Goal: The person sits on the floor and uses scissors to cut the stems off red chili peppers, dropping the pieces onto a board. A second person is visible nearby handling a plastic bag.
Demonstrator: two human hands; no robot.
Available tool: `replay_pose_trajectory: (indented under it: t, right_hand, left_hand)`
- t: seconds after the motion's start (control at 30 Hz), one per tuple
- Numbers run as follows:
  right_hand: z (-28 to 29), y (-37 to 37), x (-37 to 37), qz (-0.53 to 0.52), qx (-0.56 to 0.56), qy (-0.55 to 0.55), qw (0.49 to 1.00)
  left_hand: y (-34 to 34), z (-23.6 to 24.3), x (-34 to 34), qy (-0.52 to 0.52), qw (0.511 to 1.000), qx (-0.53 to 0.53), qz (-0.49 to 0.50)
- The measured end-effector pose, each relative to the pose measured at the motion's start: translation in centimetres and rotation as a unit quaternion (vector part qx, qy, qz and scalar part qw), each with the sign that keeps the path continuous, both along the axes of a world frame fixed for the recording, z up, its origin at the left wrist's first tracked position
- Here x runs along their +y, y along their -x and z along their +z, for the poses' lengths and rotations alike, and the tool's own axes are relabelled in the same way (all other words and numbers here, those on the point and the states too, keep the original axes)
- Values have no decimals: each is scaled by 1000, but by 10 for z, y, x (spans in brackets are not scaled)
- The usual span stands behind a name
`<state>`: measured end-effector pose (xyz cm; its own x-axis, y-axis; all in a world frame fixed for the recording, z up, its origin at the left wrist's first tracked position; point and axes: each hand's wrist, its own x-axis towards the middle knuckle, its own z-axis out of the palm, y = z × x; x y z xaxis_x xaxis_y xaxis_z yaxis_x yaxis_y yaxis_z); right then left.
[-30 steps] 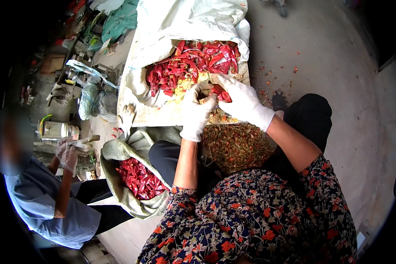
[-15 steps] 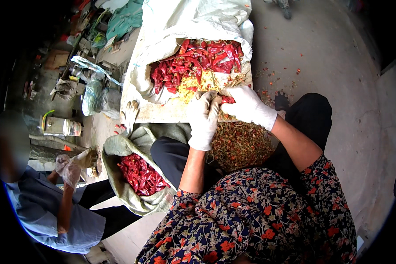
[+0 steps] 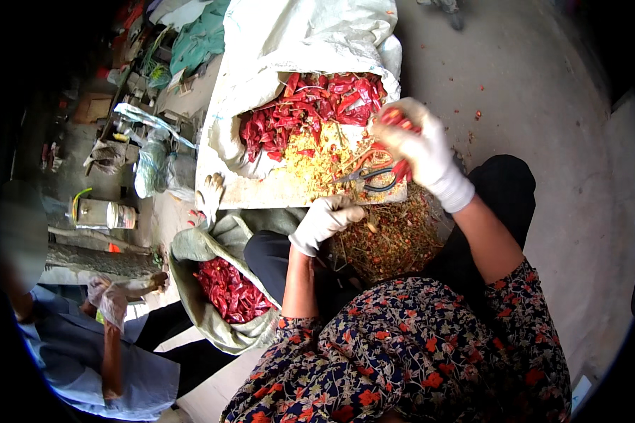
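Note:
My right hand, in a white glove, is raised at the board's right edge, its fingers closed round red dried chilies. Lower and to the left, my gloved left hand is curled at the board's near edge; whatever its fingers hold is hidden. A small pale bit shows just off its fingertips. Between the hands, scissors with orange and black handles lie on the board beside yellow seeds. Behind them, a heap of red dried chilies spills from a white woven sack.
Under the board's near edge is a pile of stems and scraps. A green-grey sack of red chilies stands at my left. A spare glove lies on the board's left corner. Another person is at the far left.
My hands have parted: the right rose to the right with chilies, while the left dropped toward me. The scissors on the board are now uncovered.

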<state>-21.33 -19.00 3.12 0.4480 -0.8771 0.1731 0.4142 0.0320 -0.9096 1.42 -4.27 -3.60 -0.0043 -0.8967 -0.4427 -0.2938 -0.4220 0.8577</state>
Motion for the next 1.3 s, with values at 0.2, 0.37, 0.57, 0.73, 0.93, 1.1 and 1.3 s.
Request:
replay_pose_trajectory:
  t: [0.2,0.37,0.57,0.73,0.93,1.1,1.3]
  right_hand:
    - [-8,28,-26,-67,-174,-137,973]
    - [-36,22,-36,-78,-156,60,983]
    - [5,17,-24,-96,-89,-80,988]
    - [-21,-7,-18,-20,19,-13,1000]
    - [-50,-24,-4,-64,320,200,924]
    - [-39,-31,5,-41,309,269,911]
    - [-26,-24,10,-99,433,414,795]
  left_hand:
    - [-18,-42,-82,293,900,-308,96]
    - [3,-55,-173,365,814,-451,29]
    - [-6,-74,-180,323,791,-520,23]
    - [-41,-90,-138,362,897,-122,221]
    - [16,-33,-92,369,889,142,230]
    - [33,-23,-66,433,873,110,195]
    - [42,32,-43,268,915,166,254]
